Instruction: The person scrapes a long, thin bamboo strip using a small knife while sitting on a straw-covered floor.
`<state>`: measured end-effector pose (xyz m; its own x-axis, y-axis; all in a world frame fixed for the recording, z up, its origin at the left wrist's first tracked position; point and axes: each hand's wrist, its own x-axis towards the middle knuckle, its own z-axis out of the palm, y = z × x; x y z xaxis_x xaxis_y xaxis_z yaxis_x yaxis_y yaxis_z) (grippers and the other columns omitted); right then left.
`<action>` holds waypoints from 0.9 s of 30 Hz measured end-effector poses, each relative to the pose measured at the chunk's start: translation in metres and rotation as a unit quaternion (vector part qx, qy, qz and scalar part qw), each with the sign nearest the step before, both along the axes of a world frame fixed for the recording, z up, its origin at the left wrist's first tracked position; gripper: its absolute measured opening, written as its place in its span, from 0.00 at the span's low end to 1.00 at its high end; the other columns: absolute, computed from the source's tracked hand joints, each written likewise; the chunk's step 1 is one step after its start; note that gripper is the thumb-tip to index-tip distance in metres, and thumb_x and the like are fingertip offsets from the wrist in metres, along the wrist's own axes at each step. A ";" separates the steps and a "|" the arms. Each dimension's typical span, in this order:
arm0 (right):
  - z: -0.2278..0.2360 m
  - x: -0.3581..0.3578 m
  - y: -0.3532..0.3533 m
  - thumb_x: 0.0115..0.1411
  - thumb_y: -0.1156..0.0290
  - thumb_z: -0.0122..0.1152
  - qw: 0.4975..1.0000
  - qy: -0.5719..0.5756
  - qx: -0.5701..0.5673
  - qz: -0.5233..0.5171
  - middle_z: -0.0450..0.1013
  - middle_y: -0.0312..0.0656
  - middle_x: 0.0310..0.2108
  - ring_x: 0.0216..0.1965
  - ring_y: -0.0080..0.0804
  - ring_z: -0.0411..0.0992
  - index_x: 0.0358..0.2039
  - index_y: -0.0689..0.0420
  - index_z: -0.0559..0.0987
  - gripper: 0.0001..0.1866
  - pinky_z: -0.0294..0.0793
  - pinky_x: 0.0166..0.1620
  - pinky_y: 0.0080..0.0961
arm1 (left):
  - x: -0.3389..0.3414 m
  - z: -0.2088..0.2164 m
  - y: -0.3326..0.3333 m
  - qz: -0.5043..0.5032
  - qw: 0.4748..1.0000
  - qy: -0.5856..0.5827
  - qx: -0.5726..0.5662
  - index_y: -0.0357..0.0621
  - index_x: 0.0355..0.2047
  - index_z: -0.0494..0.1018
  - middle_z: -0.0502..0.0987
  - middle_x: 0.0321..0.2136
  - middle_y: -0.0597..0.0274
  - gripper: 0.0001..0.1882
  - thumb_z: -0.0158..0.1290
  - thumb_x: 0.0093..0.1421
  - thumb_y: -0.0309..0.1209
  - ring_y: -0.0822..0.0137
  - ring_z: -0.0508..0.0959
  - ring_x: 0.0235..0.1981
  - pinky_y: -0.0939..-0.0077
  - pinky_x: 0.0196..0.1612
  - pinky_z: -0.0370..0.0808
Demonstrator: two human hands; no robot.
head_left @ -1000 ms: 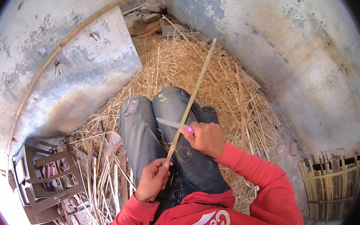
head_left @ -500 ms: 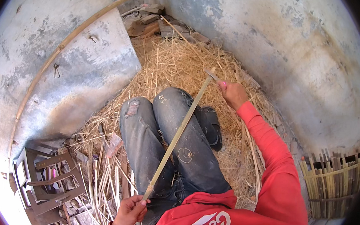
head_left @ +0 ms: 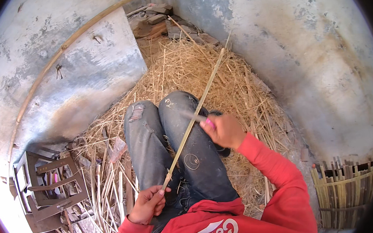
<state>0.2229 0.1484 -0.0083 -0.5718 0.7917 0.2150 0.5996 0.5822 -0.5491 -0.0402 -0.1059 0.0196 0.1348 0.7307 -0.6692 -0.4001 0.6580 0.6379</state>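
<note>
Across the legs (head_left: 145,154): pale strip (head_left: 182,144), long axis lower left to upper right.
Left hand (head_left: 148,203) pinches its near end; right hand (head_left: 226,131), just right of mid-strip, grips pink-handled knife (head_left: 210,123) crossing it, blurred; blade contact unclear.

Bright, soft daylight filled the frame, strongest at the lower left edge, where glare burned out to pure white. The straw (head_left: 191,68) in the middle was evenly lit and fairly sharp; the knife blade (head_left: 189,115) near the centre was smeared by motion. Dim shadow lay around the wooden frame (head_left: 54,164) at lower left. Black, colour-fringed rims closed the corners, and the basket (head_left: 346,196) at lower right bowed with lens distortion.
</note>
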 end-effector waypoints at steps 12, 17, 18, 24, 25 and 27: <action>-0.014 -0.004 0.023 0.69 0.42 0.51 0.993 -0.062 0.070 -0.071 0.74 0.52 0.16 0.18 0.54 0.75 0.22 0.57 0.79 0.31 0.76 0.24 0.47 | 0.013 0.004 0.004 0.024 1.000 -0.008 -0.009 0.33 0.53 0.72 0.62 0.21 0.71 0.14 0.49 0.76 0.32 0.80 0.59 0.17 0.82 0.19 0.56; -0.034 0.026 0.112 0.72 0.44 0.47 0.976 -0.088 0.085 -0.181 0.75 0.55 0.19 0.22 0.59 0.75 0.23 0.58 0.79 0.32 0.75 0.28 0.52 | -0.012 0.009 -0.054 0.038 0.999 0.022 -0.032 0.28 0.51 0.73 0.63 0.19 0.69 0.13 0.49 0.75 0.29 0.78 0.60 0.17 0.80 0.19 0.55; -0.037 0.035 0.126 0.72 0.44 0.47 0.977 -0.089 0.118 -0.156 0.75 0.55 0.19 0.22 0.59 0.75 0.24 0.58 0.80 0.32 0.75 0.27 0.52 | -0.018 0.009 -0.065 0.041 0.998 0.023 -0.029 0.28 0.51 0.73 0.62 0.19 0.69 0.13 0.49 0.75 0.29 0.78 0.60 0.17 0.80 0.19 0.55; -0.048 0.040 0.155 0.72 0.45 0.47 0.977 -0.057 0.176 -0.107 0.75 0.54 0.19 0.21 0.57 0.75 0.29 0.58 0.80 0.29 0.74 0.26 0.52 | -0.024 0.005 -0.065 0.027 0.999 0.023 -0.035 0.30 0.50 0.75 0.60 0.18 0.72 0.14 0.50 0.75 0.31 0.78 0.58 0.16 0.79 0.19 0.53; -0.039 0.022 0.144 0.72 0.45 0.48 0.984 -0.043 0.146 -0.092 0.75 0.54 0.19 0.21 0.57 0.75 0.30 0.58 0.80 0.28 0.74 0.26 0.52 | -0.028 0.004 -0.067 0.024 0.999 0.020 -0.029 0.30 0.51 0.75 0.59 0.18 0.72 0.14 0.49 0.75 0.31 0.78 0.56 0.16 0.79 0.19 0.52; -0.029 0.010 0.114 0.72 0.47 0.49 0.991 -0.041 0.124 -0.038 0.75 0.54 0.20 0.22 0.57 0.76 0.30 0.58 0.81 0.27 0.74 0.26 0.52 | -0.030 0.007 -0.066 0.032 0.999 0.009 -0.038 0.29 0.51 0.74 0.59 0.18 0.72 0.14 0.50 0.75 0.30 0.79 0.56 0.16 0.80 0.19 0.52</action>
